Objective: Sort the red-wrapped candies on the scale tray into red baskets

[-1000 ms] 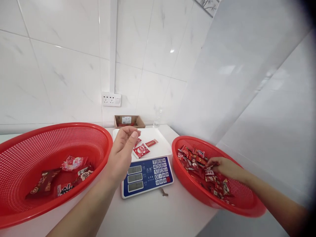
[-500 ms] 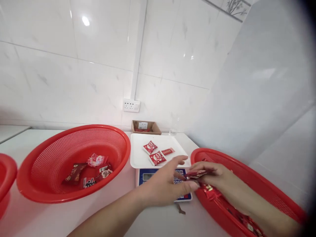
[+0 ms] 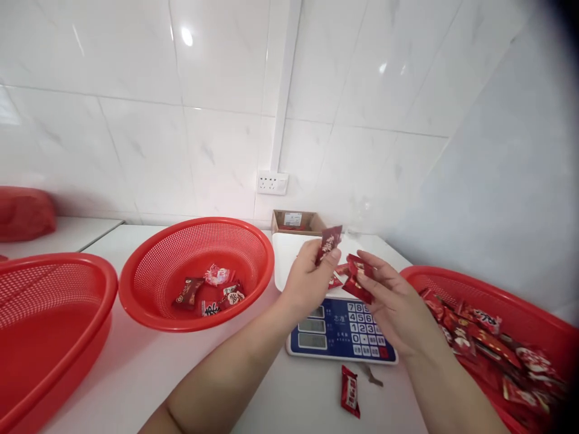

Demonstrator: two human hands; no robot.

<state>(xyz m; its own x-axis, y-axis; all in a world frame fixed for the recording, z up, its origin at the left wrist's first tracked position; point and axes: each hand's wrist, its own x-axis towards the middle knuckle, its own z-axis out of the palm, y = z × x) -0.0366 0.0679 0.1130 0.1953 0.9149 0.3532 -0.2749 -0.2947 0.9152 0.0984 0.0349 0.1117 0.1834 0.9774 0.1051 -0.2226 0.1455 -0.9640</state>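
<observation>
Pinched between the thumb and fingers of my left hand point(image 3: 312, 274) is a dark red snack packet point(image 3: 329, 242) with pale lettering. My right hand point(image 3: 393, 301) grips another red snack packet point(image 3: 359, 278), a little lower and to the right. Both hands are above the digital scale, whose white pan point(image 3: 284, 256) and blue keypad panel point(image 3: 332, 337) show beneath them. On the pan, red packets point(image 3: 335, 281) are partly covered by my hands. A small red packet point(image 3: 350, 392) lies on the table in front of the scale.
On the right, a red basket point(image 3: 456, 274) holds many wrapped snacks. The middle red basket point(image 3: 136, 289) contains several packets; another red basket point(image 3: 97, 337) stands far left. A cardboard box point(image 3: 296, 221) is behind the scale. A brown scrap point(image 3: 373, 377) lies near the keypad.
The view has shifted left. My right hand has come away from the right basket with a packet, and my left hand now holds one up. A small packet now lies before the scale.
</observation>
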